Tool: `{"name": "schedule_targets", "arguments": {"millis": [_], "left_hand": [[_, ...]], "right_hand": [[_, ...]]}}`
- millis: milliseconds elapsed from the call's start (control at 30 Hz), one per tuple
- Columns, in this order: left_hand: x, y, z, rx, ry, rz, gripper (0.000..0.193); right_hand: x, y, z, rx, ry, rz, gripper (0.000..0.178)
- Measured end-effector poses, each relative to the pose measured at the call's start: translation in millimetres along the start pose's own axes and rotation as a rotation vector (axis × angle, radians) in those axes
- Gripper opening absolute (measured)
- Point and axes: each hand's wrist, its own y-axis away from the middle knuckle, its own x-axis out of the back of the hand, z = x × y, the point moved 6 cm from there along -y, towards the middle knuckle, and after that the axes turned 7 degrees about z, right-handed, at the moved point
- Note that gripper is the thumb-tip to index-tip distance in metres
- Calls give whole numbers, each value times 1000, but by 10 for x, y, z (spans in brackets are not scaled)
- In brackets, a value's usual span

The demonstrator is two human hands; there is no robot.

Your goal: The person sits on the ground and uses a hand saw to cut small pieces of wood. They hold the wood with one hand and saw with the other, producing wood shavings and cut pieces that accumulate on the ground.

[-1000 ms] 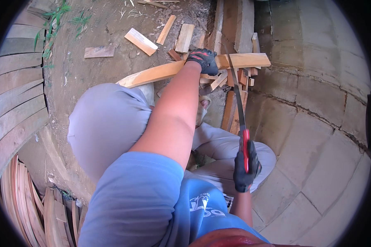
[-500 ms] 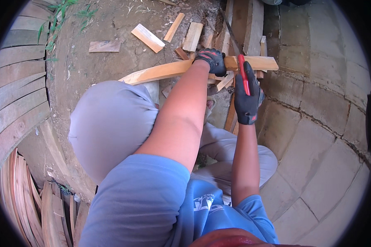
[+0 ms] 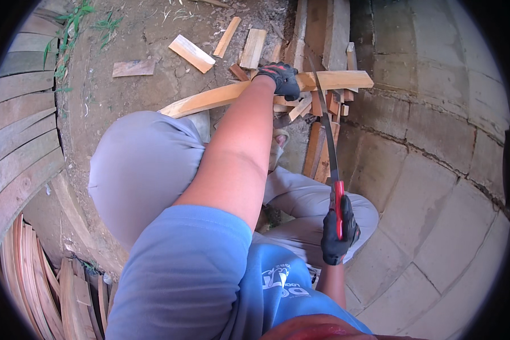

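Dirt ground [image 3: 136, 93], brown — wood offcuts [image 3: 192, 54] (flat), scattered

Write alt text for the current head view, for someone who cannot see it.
A person's gloved right hand holds a red-handled saw across a long wooden board under the gloved left hand. Short wood pieces lie on bare ground beyond; grey paving spreads to the right.

White lettering [image 3: 275, 279] on a blue shirt [image 3: 209, 272], large and small characters, partly creased
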Motion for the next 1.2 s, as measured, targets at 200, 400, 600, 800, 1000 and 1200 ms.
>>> {"name": "schedule_targets", "arguments": {"millis": [200, 400, 600, 800, 1000, 1200], "left_hand": [[85, 98, 26, 31, 39, -14, 71], [9, 38, -23, 7, 44, 4, 72], [9, 20, -56, 41, 57, -4, 70], [43, 6, -36, 15, 45, -50, 68], [37, 8, -10, 3, 19, -29, 70], [-38, -69, -118, 43, 71, -67, 57]], "right_hand": [[-321, -434, -40, 106, -38, 52, 50], [-1215, -1779, -520, 102, -145, 98, 45], [-1326, -1818, -473, 117, -150, 171, 43], [-631, -785, -137, 88, -91, 102, 45], [96, 156, -29, -18, 22, -5, 49], [-665, -884, -164, 62, -137, 73, 46]]}}
